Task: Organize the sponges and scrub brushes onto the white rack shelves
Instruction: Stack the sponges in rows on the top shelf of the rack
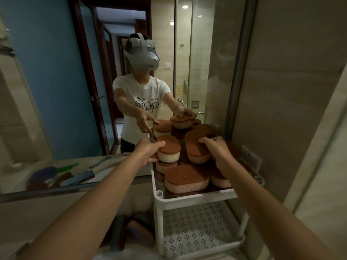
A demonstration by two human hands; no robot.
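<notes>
A white rack (pixel 195 198) stands against a mirror; its top shelf holds several oval sponges with brown scrub tops. My left hand (pixel 148 152) grips a cream-sided sponge (pixel 169 152) stacked on another at the shelf's left. My right hand (pixel 218 151) holds a pink-sided sponge (pixel 197 152), tilted, at the shelf's middle. A large pink sponge (pixel 185 180) lies at the front. The perforated lower shelf (pixel 197 226) holds nothing.
The mirror reflects a person in a headset and doubles the sponges. On the counter at left lie scrub brushes (pixel 47 176) and a green-handled brush (pixel 67 167). More sponges (pixel 139 233) lie low beside the rack. A glass shower wall (pixel 281 91) stands at right.
</notes>
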